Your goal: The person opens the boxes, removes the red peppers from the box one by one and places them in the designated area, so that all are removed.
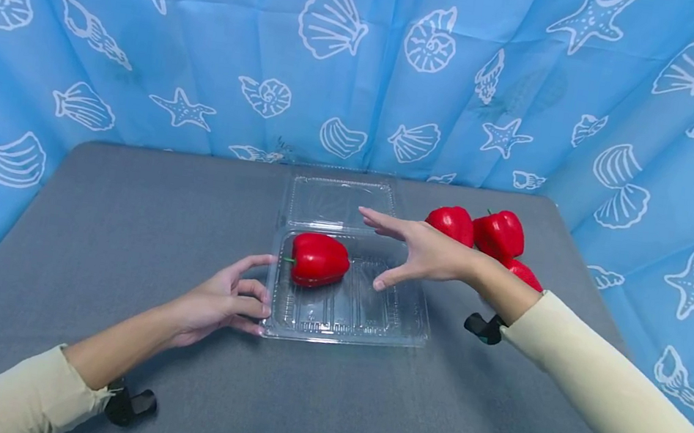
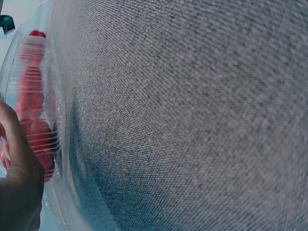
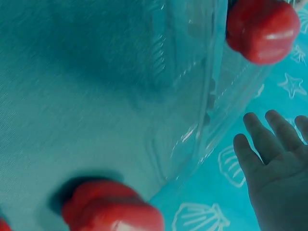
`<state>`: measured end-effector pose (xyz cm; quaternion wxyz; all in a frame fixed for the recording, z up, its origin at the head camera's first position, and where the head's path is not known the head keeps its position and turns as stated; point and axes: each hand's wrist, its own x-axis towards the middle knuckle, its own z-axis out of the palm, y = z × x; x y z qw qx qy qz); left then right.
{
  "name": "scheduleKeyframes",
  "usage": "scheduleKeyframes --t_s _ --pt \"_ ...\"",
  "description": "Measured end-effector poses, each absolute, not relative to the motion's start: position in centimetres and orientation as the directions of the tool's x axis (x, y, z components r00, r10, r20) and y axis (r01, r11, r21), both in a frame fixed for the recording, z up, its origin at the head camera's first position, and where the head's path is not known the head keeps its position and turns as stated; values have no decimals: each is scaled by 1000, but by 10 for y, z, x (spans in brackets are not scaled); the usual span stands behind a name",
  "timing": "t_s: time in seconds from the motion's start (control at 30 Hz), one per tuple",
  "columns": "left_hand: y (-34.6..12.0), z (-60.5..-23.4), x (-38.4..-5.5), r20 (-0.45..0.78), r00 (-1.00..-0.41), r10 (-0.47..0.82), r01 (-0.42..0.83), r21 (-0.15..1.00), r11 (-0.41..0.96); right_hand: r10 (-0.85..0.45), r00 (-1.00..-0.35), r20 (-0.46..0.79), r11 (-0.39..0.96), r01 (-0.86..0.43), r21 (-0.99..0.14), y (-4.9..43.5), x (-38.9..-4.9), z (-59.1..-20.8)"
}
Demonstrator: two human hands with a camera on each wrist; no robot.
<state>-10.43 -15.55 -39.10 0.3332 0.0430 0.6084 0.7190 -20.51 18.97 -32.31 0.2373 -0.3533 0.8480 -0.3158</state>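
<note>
In front of me lies a clear plastic clamshell container (image 1: 337, 337), its lid (image 1: 342, 205) folded back flat on the far side. One red bell pepper (image 1: 319, 261) rests on its side in the left half of the base, green stem pointing left. My left hand (image 1: 221, 302) holds the container's left edge, thumb and fingertips at the rim; the left wrist view shows a digit of that hand (image 2: 17, 144) against the clear wall. Above the right half of the base, my right hand (image 1: 425, 252) hovers with fingers spread and nothing in its grasp.
At the right, behind my right forearm, sit several more red bell peppers, among them one with its stem up (image 1: 499, 232). A grey cloth covers the table (image 1: 188, 209). A blue curtain with white sea shells (image 1: 240, 31) hangs along the back and sides.
</note>
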Motion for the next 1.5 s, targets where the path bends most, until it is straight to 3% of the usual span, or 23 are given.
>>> scheduleKeyframes --t_s 0.47,1.5 --pt "-155 -391 -105 -346 -771 535 -430 902 -37 -812 -551 -193 492 -468 -734 156 -201 -331" --pt "-156 -389 -105 -347 -761 548 -443 895 -49 -790 -578 -204 521 -459 -719 126 -207 -334"
